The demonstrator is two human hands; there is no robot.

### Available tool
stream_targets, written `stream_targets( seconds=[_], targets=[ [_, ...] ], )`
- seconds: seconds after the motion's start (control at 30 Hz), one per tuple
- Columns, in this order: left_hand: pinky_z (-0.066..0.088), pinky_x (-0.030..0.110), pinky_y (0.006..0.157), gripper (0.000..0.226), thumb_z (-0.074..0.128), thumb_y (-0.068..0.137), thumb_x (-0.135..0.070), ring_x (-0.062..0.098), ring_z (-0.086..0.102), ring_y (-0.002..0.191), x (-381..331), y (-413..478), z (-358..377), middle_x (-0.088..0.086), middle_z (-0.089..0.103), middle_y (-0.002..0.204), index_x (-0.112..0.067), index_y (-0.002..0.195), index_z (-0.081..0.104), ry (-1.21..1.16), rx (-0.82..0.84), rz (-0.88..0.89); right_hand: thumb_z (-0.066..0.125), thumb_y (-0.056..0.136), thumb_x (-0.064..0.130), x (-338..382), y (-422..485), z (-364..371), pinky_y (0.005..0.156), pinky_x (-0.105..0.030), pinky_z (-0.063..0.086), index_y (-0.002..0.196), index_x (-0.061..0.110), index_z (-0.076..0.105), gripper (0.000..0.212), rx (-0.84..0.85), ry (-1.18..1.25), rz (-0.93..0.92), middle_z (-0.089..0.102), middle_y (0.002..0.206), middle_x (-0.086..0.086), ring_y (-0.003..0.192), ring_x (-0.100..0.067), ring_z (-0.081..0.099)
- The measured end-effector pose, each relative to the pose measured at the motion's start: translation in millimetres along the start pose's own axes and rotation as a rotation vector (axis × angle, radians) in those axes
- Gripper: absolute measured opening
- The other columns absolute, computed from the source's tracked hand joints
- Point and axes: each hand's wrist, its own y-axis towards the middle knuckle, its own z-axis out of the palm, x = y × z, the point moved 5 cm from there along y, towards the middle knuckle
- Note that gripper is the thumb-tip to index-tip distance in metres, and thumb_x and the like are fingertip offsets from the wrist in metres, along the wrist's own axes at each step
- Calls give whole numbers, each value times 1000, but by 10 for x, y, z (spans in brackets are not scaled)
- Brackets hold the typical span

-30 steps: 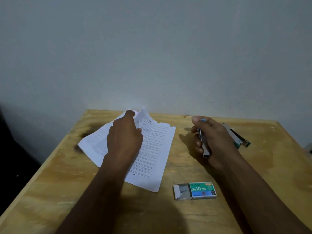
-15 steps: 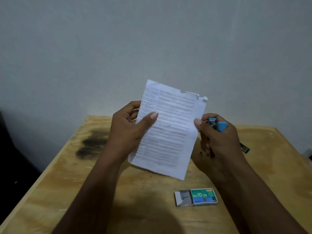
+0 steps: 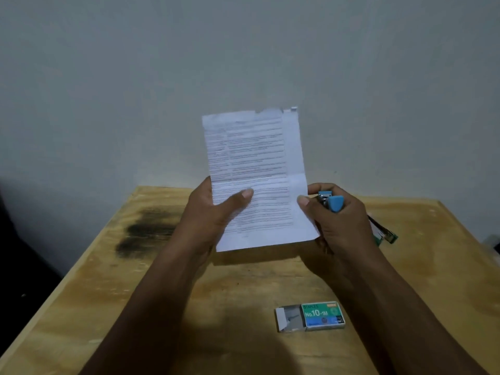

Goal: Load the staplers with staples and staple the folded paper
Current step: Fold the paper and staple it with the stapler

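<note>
Your left hand (image 3: 213,212) pinches the folded paper (image 3: 257,180) upright, long axis vertical; your right hand (image 3: 335,226) pinches its edge and grips the blue stapler (image 3: 331,203), nose upward.

The staple box (image 3: 311,316) lying near the folded paper (image 3: 257,180) reads "STAPLES" and "No.10-1M"; the paper's printed lines are too blurred to read.

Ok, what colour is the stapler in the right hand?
Light blue stapler, with bare metal showing; head view.
</note>
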Motion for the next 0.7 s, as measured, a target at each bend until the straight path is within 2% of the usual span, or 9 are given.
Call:
stream_targets(
  seconds=[0.07,0.17,0.23,0.33,0.4,0.43,0.53,0.6,0.7],
  targets=[
    [59,40,94,58,83,76,-19,17,73,109,40,-3,55,-5,76,120,-23,129,62,28,75,-24,73,88,20,24,25,-78,60,-22,57,98,22,68,12,-86,-13,-28,74,90,2,77,-10,70],
    [60,37,90,54,86,77,-14,15,73,107,52,10,48,-8,76,116,-27,124,62,64,-59,45,71,89,29,-13,51,-134,43,-21,46,105,16,69,21,-104,33,34,68,69,3,54,-11,57],
    [59,34,89,52,84,81,-15,12,72,107,19,9,12,-10,74,117,-30,124,59,76,-184,136,65,90,45,-73,28,-74,39,-22,33,107,16,67,33,7,68,165,65,61,0,44,-13,43],
    [57,31,90,58,82,84,-20,7,66,111,-46,-11,-57,-12,67,121,-30,131,50,120,-328,221,60,90,52,-157,-122,163,49,-29,23,100,7,64,47,341,223,383,60,67,-10,48,-18,35],
    [55,28,91,61,80,86,-21,5,63,113,-71,-30,-53,-12,63,124,-31,134,45,148,-361,250,60,91,51,-147,-220,302,52,-33,26,95,2,63,50,523,211,397,55,61,-8,49,-20,36],
    [54,27,91,62,80,86,-22,4,61,114,-76,-39,-38,-13,62,125,-31,135,43,165,-366,264,61,90,50,-135,-242,351,51,-33,29,94,0,64,51,558,187,375,54,60,-8,49,-21,37],
    [54,21,86,63,80,85,-25,-3,62,111,-80,-62,25,-21,62,121,-36,133,42,176,-331,294,65,86,55,-113,-221,407,48,-28,36,95,-3,67,58,497,147,329,54,65,-12,50,-21,41],
    [54,16,83,63,80,85,-25,-7,62,109,-73,-76,58,-23,62,120,-37,133,42,165,-300,297,68,79,59,-106,-207,403,50,-28,41,99,2,70,60,431,152,311,60,70,-9,52,-17,48],
    [56,19,86,64,81,84,-24,-3,63,112,-70,-86,84,-20,63,123,-35,134,42,160,-282,310,69,74,60,-116,-209,409,55,-31,42,106,12,75,58,402,239,325,66,78,-6,59,-14,54]
  ],
)
